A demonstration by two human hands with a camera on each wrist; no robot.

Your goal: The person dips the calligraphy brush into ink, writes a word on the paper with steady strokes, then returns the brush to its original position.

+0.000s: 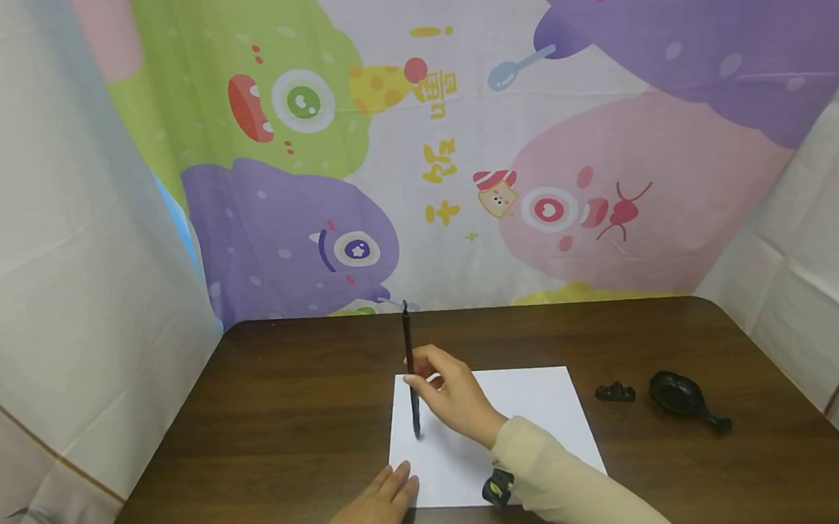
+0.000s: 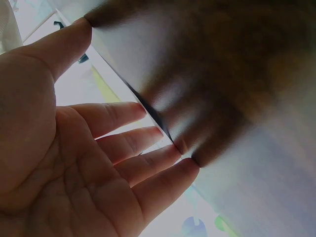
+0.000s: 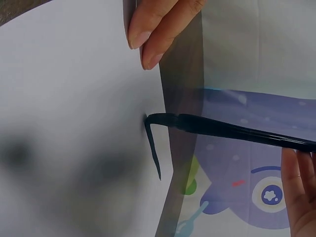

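Observation:
My right hand [image 1: 458, 393] pinches a black writing brush [image 1: 408, 344] between thumb and fingers and holds it nearly upright. The brush tip touches a white sheet of paper [image 1: 516, 393] near its left side. A thin black stroke [image 3: 154, 153], tapering to a point, runs from the tip across the sheet in the right wrist view. My left hand [image 1: 371, 513] rests its extended fingertips on the paper's lower left corner. In the left wrist view the fingers [image 2: 158, 182] of that hand are spread, with nothing held.
A black brush rest [image 1: 614, 393] lies right of the paper. Beside it sits a black round dish with a handle [image 1: 677, 394]. The brown wooden table [image 1: 276, 402] ends at a cartoon-printed curtain [image 1: 457, 275], and pale cloth walls flank both sides.

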